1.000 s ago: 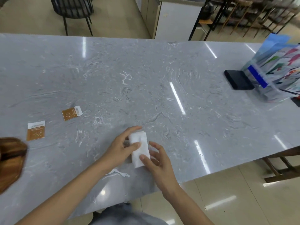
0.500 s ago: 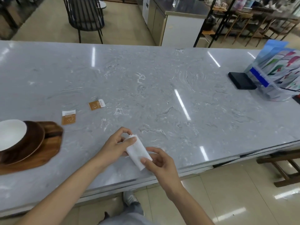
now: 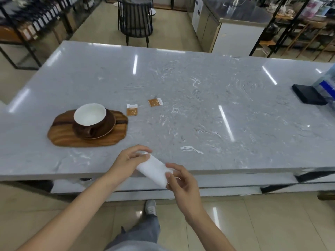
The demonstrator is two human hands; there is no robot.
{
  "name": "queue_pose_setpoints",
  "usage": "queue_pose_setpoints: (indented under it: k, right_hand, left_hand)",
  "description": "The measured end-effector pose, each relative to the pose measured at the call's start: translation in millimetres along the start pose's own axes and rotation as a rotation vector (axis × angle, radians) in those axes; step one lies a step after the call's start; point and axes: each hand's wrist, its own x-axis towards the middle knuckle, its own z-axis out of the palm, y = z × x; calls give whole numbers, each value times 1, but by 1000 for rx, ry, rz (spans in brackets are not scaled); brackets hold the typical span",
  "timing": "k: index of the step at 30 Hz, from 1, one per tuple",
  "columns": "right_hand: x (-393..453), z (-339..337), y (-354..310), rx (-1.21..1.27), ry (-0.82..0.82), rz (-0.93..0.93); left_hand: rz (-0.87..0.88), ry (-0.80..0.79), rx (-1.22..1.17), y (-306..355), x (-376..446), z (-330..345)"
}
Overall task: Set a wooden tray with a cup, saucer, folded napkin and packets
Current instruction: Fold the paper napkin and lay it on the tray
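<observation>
A white folded napkin (image 3: 154, 170) is held above the table's near edge between my left hand (image 3: 129, 159) at its far end and my right hand (image 3: 181, 180) at its near end. To the left lies the wooden tray (image 3: 63, 136). On the tray rests a dark brown saucer (image 3: 108, 126) carrying a cup (image 3: 90, 115), brown outside and white inside. Two brown-and-white packets lie flat on the marble just right of the tray: one packet (image 3: 132, 109) close to it, the other packet (image 3: 155, 102) farther right.
The grey marble table (image 3: 199, 105) stretches wide. A black flat box (image 3: 308, 94) and a clear stand of brochures (image 3: 326, 82) sit at the far right. A black chair (image 3: 135, 20) stands beyond the far edge. My shoe (image 3: 150, 207) shows on the tiled floor.
The view has swung left and back, bringing the tray, cup and saucer fully into sight. Both hands have lifted the napkin off the table and drawn it toward the near edge.
</observation>
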Motion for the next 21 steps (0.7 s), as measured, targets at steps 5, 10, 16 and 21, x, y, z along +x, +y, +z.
queue_pose_setpoints:
  k: [5, 10, 16, 21]
  right_hand:
    - [-6, 42, 4, -111, -59, -93]
    - [3, 85, 8, -117, -123, -63]
    - [28, 145, 12, -142, -123, -71]
    - [49, 199, 16, -206, -115, -86]
  left_hand:
    - [-52, 87, -126, -1, -24, -40]
    - [-70, 153, -140, 1, -34, -88]
    - [-55, 189, -192, 11, -32, -152]
    - [-95, 133, -162, 14, -23, -215]
